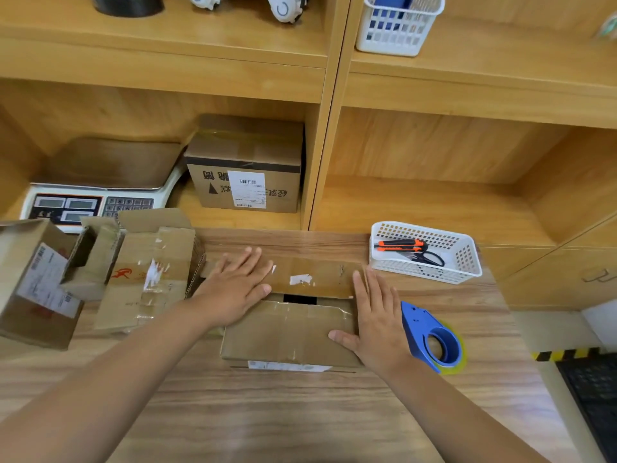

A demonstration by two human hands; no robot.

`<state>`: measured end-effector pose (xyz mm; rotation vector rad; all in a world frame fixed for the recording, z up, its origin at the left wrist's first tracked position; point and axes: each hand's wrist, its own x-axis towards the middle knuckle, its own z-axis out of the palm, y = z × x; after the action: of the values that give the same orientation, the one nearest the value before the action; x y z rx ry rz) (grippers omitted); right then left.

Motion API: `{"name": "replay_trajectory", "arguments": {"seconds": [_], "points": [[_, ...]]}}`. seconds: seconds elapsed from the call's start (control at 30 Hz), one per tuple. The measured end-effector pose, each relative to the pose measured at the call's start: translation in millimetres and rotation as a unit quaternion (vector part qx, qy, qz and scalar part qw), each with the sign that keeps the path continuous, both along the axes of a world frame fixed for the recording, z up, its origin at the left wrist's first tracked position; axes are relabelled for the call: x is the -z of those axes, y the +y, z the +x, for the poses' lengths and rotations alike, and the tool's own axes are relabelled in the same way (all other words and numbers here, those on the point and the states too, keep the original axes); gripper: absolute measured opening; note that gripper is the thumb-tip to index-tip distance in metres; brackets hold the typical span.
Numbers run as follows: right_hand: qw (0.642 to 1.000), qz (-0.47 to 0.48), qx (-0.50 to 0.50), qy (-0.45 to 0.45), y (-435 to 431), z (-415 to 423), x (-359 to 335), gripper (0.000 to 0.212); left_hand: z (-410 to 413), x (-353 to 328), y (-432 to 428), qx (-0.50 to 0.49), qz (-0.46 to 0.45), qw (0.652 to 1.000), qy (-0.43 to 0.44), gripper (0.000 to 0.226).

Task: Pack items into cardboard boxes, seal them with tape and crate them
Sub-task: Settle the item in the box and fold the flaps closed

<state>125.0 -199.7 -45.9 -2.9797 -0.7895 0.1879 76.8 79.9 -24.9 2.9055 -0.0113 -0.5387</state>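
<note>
In the head view, a cardboard box [290, 332] is seen at the centre of the frame on the wooden tabletop [300, 412], its top flaps nearly closed. The left hand [233, 289] is laid flat, fingers straight, on the far flap; the right hand [377, 322] is pressed flat along the box's right edge. A blue tape dispenser [432, 339] lies just right of it. Opened boxes [100, 272] are piled at left.
</note>
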Motion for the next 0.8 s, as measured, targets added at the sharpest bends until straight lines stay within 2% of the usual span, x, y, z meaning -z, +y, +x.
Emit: {"name": "replay_trajectory", "arguments": {"seconds": [0.07, 0.1, 0.2, 0.33, 0.43, 0.57, 0.63, 0.7, 0.8], "points": [[1.000, -0.002, 0.002, 0.016, -2.4, 0.1, 4.1, 0.109, -2.1, 9.6, -6.3, -0.017, 0.007, 1.000, 0.024, 0.074], [1.000, 0.000, -0.003, 0.029, -3.2, 0.3, 4.8, 0.110, -3.3, 13.6, -10.3, -0.030, 0.014, 0.999, 0.030, 0.065], [0.996, -0.004, 0.006, 0.094, -4.6, -1.5, -0.4, 0.108, -6.6, 22.8, -21.1, -0.057, 0.025, 0.998, 0.009, 0.063], [0.995, -0.011, 0.006, 0.103, -2.8, -8.2, -8.7, 0.091, -12.6, 28.0, -28.4, -0.071, 0.014, 0.997, -0.007, 0.061], [0.994, 0.000, 0.018, 0.111, -8.8, -19.6, -7.4, 0.087, -23.7, 30.7, -38.2, -0.080, 0.005, 0.996, -0.025, 0.061], [0.986, 0.092, 0.055, 0.127, -27.6, -39.6, 1.3, 0.081, -49.9, 35.9, -66.1, -0.091, 0.012, 0.994, -0.058, 0.057], [0.977, 0.152, 0.075, 0.132, -37.1, -51.8, 2.3, 0.076, -65.4, 36.7, -79.6, -0.102, 0.003, 0.992, -0.079, 0.067], [0.969, 0.193, 0.088, 0.129, -45.3, -66.0, 2.4, 0.075, -79.3, 41.3, -88.0, -0.090, -0.012, 0.992, -0.085, 0.061], [0.952, 0.236, 0.142, 0.136, -55.4, -86.5, 5.4, 0.091, -97.9, 40.2, -98.1, -0.054, 0.011, 0.995, -0.088, 0.060]]}}
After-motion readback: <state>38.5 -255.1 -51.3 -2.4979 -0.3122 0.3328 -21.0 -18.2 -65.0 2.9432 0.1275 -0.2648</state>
